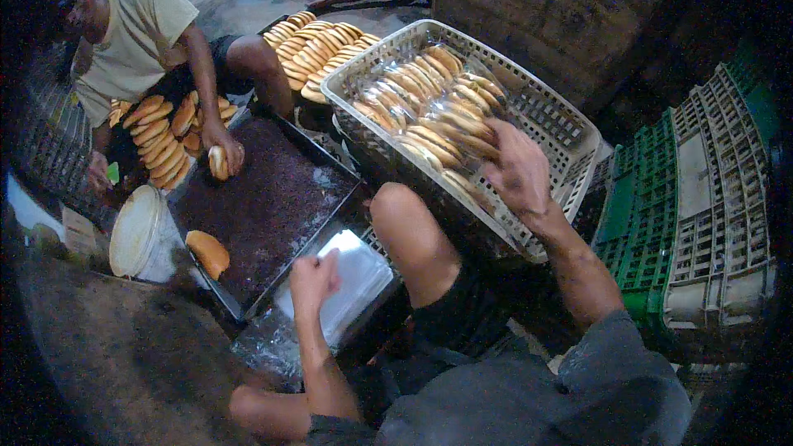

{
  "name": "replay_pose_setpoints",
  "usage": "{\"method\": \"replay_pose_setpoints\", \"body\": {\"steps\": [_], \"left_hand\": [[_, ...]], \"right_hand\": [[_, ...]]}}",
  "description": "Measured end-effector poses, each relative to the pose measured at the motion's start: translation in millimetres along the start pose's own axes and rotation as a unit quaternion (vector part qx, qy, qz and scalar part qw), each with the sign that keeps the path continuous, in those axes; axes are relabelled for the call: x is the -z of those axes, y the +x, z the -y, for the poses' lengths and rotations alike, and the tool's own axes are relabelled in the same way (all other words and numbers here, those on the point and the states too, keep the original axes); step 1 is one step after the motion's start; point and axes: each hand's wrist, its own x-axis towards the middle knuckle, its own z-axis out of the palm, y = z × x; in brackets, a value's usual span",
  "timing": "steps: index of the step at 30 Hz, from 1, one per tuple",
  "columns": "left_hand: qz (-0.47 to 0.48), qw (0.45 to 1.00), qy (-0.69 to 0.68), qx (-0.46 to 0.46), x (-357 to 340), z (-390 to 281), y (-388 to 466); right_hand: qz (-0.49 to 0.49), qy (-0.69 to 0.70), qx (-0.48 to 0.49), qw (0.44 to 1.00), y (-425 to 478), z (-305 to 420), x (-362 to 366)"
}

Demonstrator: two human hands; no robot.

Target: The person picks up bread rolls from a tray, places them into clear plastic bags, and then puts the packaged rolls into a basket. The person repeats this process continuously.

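Note:
My right hand (517, 167) is at the near right side of a white plastic crate (557, 118), its fingers on a bagged bun (468, 130) among rows of buns in clear plastic bags. My left hand (316, 282) is over a stack of clear plastic bags (359, 285) beside my knee; its fingers are curled and blurred, and whether they pinch a bag cannot be told. Left of the bags lies a large dark tray (266, 179) with a dark crumbly layer and a single bun (209, 254) at its near left corner.
Across the tray a co-worker's hand (226, 152) holds a bun near piled buns (162, 142). A white bucket (133, 232) stands at the tray's left. More buns (316, 49) lie in rows behind the crate. Green crates (638, 210) and whitish crates (718, 198) are stacked at right.

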Motion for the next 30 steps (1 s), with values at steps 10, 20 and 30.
{"method": "replay_pose_setpoints", "body": {"steps": [10, 20, 30], "left_hand": [[0.141, 0.990, -0.007, 0.018, 2, 83, 18], [0.048, 0.806, -0.584, 0.081, 5, 78, 21], [-0.398, 0.752, -0.511, -0.125, 114, 94, 44]], "right_hand": [[0.065, -0.007, 0.007, 0.998, 54, 18, -49], [0.425, 0.570, -0.101, 0.696, 15, 177, -179], [0.297, 0.539, -0.183, 0.767, 27, 233, -224]]}}
